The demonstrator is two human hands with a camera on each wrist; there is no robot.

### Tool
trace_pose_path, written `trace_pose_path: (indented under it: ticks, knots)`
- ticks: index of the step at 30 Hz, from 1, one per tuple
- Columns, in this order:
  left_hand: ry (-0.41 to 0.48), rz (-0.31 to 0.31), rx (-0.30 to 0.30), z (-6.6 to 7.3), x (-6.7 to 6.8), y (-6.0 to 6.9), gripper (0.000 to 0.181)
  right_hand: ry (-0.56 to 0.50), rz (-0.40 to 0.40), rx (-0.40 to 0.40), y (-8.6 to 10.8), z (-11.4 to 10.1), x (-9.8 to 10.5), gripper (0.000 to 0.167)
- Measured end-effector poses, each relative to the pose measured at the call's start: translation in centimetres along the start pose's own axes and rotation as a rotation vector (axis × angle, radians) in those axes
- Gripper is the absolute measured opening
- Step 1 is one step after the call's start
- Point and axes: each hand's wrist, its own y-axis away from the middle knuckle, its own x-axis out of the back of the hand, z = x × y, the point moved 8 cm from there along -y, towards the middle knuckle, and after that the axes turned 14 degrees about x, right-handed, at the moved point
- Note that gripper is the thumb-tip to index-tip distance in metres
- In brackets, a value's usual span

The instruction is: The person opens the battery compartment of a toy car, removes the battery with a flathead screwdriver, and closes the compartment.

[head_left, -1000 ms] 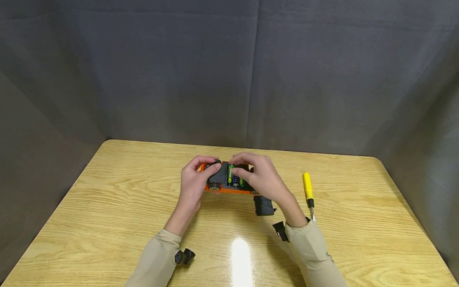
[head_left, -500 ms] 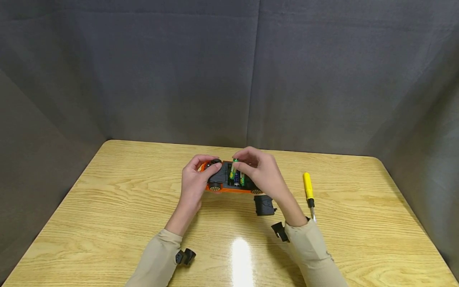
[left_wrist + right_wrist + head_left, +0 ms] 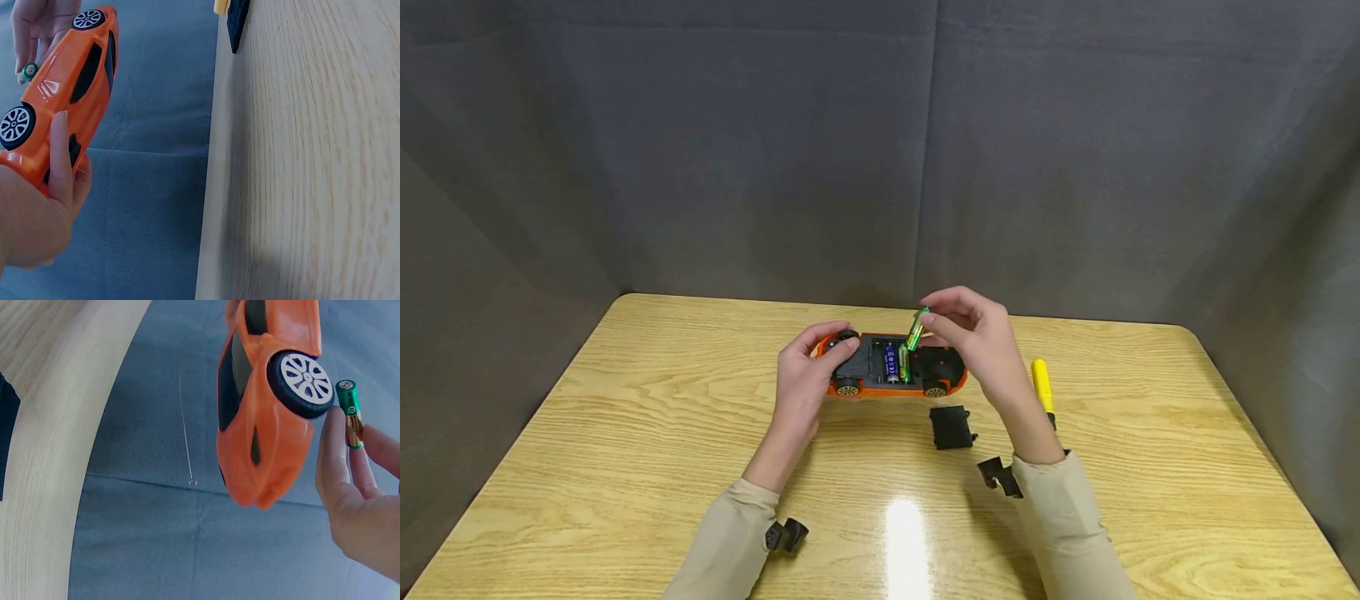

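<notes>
An orange toy car is turned underside up, its battery compartment open toward the head camera. My left hand grips one end of it, thumb on the underside near a wheel. Inside the compartment lie a blue battery and a green battery; the slot left of the blue one shows no battery. My right hand pinches another green battery between thumb and fingers, tilted, just above the car. The right wrist view shows this green and gold battery beside a wheel.
A black battery cover lies on the wooden table below the car. Partly behind the right forearm is a yellow-handled screwdriver. Dark cloth hangs behind the table's far edge.
My right hand has lifted the green battery out of the compartment's left slot and carried it up and to the right. My left hand stays nearly still on the car.
</notes>
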Motion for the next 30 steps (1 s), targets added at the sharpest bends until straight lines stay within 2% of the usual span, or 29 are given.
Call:
trace_pose_path:
  ticks: [8, 18, 30]
  knots:
    - [-0.007, 0.020, 0.011, 0.1, 0.5, -0.1, 0.032, -0.099, 0.098, -0.052, -0.1, 0.5, 1.3, 0.014]
    - [0.049, 0.067, 0.016, 1.0, 1.8, -0.7, 0.028, -0.203, 0.181, -0.115, 0.1, 1.7, 2.0, 0.011]
    - [0.109, 0.074, 0.002, 1.4, 2.5, -0.8, 0.022, -0.302, 0.213, -0.213, 0.3, 3.4, 1.8, 0.010]
